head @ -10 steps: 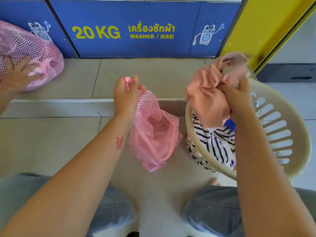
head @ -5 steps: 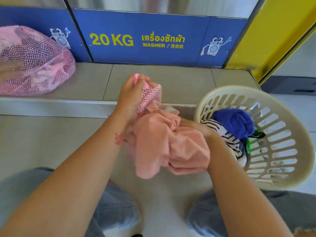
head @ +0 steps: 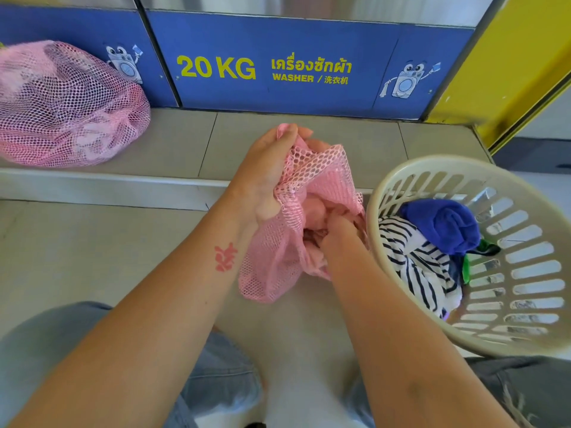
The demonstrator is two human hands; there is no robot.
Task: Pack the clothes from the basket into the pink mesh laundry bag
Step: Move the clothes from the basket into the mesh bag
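Since a moment ago, the pink garment (head: 318, 208) has gone inside the pink mesh laundry bag (head: 278, 261), right hand (head: 336, 236) fingers bunched on it. Left hand (head: 268, 177) fingers pinch the bag's rim. Striped (head: 414, 267) and blue (head: 445, 223) clothes sit in the basket (head: 525, 288).

A pink mesh laundry bag (head: 278, 267) hangs with its mouth bunched at the top and its lower end touching the tiled floor, a crumpled pink garment (head: 318, 211) half sunk in its opening. Just beside it on the right, a cream slatted plastic basket (head: 525, 291) tilts toward the bag. Inside lie a rumpled navy-and-white striped top (head: 414, 267), a rolled blue garment (head: 445, 223) and a scrap of green cloth (head: 466, 267) tucked against the wall.
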